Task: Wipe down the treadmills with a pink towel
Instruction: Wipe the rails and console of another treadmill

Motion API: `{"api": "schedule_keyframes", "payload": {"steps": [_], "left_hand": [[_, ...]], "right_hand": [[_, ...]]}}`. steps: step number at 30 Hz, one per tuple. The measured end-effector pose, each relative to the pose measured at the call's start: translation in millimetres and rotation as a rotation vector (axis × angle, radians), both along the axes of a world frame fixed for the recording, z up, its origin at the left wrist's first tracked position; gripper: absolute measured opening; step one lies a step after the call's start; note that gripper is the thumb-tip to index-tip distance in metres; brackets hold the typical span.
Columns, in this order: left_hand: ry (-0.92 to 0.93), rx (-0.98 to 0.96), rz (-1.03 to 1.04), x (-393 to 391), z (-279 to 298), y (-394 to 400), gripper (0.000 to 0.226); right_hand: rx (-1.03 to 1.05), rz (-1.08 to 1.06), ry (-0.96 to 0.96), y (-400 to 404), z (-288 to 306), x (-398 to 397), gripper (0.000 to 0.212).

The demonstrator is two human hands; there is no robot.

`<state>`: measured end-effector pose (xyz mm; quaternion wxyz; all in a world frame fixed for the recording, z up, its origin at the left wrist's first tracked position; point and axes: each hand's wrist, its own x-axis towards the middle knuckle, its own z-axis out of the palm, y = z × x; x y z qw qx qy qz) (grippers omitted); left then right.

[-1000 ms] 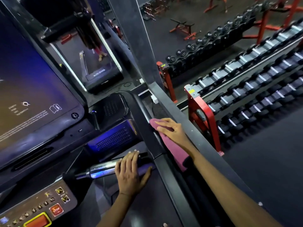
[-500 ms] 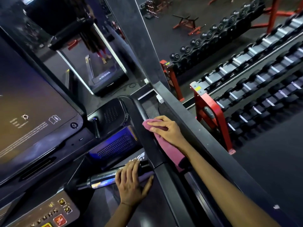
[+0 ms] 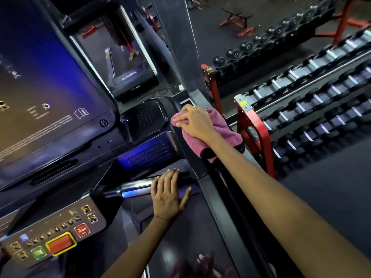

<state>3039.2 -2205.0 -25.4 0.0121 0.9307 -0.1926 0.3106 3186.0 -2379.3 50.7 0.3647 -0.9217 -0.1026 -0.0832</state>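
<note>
Right hand presses the pink towel onto the treadmill side rail, fingers clutching it; left hand lies flat, fingers released, on the chrome handlebar.

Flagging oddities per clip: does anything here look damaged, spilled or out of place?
Nothing stands out. The right hand presses the pink towel on the treadmill's side rail, the left hand rests on the silver grip bar, and the dumbbells sit racked.

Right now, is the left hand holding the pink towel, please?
No, the right hand presses the pink towel on the treadmill rail, while the left hand rests on the silver handlebar.
</note>
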Motion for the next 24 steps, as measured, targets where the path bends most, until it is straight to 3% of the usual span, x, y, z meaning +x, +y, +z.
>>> {"api": "schedule_keyframes", "payload": {"steps": [8,14,18,20,24], "left_hand": [[0.204,-0.037,-0.042,-2.4,14.1,2.3,0.055],[0.25,-0.155,-0.172,21.3,51.1,17.0,0.047],[0.244,-0.159,0.061,56.5,75.2,55.4,0.049],[0.325,-0.133,0.208,70.0,78.4,74.0,0.054],[0.484,-0.198,0.254,72.4,76.6,77.2,0.063]], "right_hand": [[-0.188,0.02,-0.016,-4.7,-2.5,-45.6,0.024],[-0.241,-0.098,0.004,16.9,11.1,-6.5,0.021],[-0.239,-0.078,0.054,22.6,17.4,16.2,0.021],[-0.247,-0.062,0.056,20.2,15.6,12.1,0.021],[-0.294,-0.076,0.011,11.7,3.1,-15.9,0.023]]}}
